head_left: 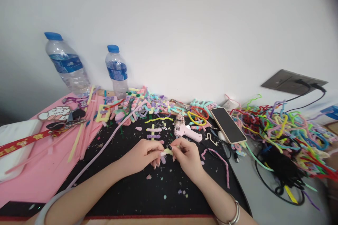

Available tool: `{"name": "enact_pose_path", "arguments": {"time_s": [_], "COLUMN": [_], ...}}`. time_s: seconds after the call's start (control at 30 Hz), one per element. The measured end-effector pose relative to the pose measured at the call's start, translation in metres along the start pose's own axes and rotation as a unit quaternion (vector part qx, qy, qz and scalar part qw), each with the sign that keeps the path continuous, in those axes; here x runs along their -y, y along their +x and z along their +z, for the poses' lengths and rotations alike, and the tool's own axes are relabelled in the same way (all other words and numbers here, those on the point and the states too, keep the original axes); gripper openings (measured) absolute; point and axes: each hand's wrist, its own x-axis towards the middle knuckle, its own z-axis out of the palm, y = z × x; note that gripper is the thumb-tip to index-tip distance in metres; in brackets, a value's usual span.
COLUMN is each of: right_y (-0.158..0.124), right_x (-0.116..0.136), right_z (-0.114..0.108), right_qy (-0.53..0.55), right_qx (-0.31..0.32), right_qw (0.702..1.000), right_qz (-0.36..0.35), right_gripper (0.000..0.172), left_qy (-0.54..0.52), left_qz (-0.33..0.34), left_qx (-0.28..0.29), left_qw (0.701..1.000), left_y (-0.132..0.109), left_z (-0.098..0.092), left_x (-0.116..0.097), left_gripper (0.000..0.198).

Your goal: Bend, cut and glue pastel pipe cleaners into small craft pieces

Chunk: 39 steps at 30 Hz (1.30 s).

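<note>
Pipe cleaner (168,151): short, pale yellow, fuzzy; L hand (144,154) & R hand (186,156) both pinching it.

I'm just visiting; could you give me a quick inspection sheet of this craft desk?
Surface: black mat, dotted with fluff scraps.
Job's things: pale yellow pipe cleaner piece, pinched between left hand and right hand.
Clutter: pink glue gun, phone, tangled pipe cleaner pile, two water bottles.
Hands: both bare, shut on that piece.
Cables: black cables run to a wall socket plate.
Surroundings: white wall.
</note>
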Motion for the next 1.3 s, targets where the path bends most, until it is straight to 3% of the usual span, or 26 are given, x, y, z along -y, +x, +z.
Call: {"name": "enact_pose_path", "arguments": {"time_s": [0.07, 0.4, 0.6, 0.8, 1.13, 1.3], "right_y": [0.001, 0.002, -0.001, -0.003, 0.001, 0.001], "right_x": [-0.001, -0.005, -0.005, -0.004, -0.004, -0.002], "right_z": [0.0, -0.002, -0.001, -0.002, -0.001, -0.003], "right_qy": [0.033, 0.123, 0.056, -0.029, -0.027, -0.111], "right_qx": [0.006, -0.01, -0.034, -0.028, -0.006, -0.029], "right_qw": [0.999, 0.992, 0.997, 0.997, 0.999, 0.988], "right_qz": [0.009, -0.006, -0.043, -0.063, -0.016, -0.105], "right_gripper": [0.004, 0.022, 0.023, 0.013, 0.004, 0.006], "left_qy": [-0.014, -0.046, -0.009, 0.012, 0.013, 0.022], "left_qz": [-0.003, -0.005, 0.013, 0.023, 0.017, 0.013], "left_qx": [-0.001, -0.016, -0.067, -0.077, -0.09, -0.101], "left_qw": [1.0, 0.999, 0.998, 0.997, 0.996, 0.995], "left_y": [0.001, 0.001, 0.002, 0.002, 0.0, -0.001], "left_z": [-0.001, -0.004, -0.006, -0.007, -0.007, -0.007], "left_x": [0.0, -0.006, -0.003, -0.002, -0.008, -0.01], "left_gripper": [0.019, 0.023, 0.028, 0.028, 0.028, 0.029]}}
